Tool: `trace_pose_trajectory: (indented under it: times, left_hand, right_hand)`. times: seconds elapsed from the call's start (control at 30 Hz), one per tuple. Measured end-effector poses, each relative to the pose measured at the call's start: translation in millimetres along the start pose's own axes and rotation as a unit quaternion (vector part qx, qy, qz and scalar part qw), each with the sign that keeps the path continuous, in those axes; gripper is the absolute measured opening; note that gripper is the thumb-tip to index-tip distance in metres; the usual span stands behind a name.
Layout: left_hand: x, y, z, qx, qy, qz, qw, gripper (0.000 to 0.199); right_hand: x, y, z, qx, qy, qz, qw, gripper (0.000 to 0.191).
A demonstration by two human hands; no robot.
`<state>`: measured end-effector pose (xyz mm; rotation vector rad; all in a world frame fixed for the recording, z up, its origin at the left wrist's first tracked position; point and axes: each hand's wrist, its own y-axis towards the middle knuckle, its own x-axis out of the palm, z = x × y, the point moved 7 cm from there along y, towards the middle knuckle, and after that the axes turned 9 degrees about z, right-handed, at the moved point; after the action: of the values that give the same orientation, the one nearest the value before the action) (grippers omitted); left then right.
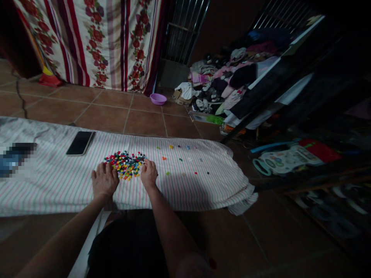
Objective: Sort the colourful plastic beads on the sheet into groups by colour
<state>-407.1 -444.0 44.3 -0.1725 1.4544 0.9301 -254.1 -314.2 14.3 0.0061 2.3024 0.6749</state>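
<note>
The coloured pieces (126,164) lie heaped on the cloth (58,189). The left hand (105,180) rests bent-fingered at the heap's left edge, the right hand (148,174) curls at its right; whether either pinches a piece, I cannot tell. A phone (80,143) lies farther left.

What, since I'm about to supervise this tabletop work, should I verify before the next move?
1. Left hand beside the pile of coloured pieces: ok, at its left edge.
2. Right hand beside the pile: ok, at its right edge.
3. Piece held in the right hand: cannot tell, too small and partly hidden.
4. Yellow group separate from the pile: ok, cloth shows between.
5. Phone off the pile: ok, lying apart to its left.
6. Striped cloth smooth throughout: not ok, rumpled at its right end.
</note>
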Motion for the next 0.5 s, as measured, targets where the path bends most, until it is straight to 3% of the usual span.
trace_pose_trajectory:
  times: [0.3, 0.5]
  left_hand:
    - [-1.3, 0, 1, 0.005, 0.001, -0.002, 1.0, 0.052]
    - [-4.3, 0, 2, 0.004, -0.002, -0.005, 1.0, 0.053]
  right_hand:
    - [-5, 1, -7, -0.02, 0.054, -0.007, 0.998, 0.023]
    - [-33, 2, -7, -0.051, -0.004, -0.019, 0.998, 0.021]
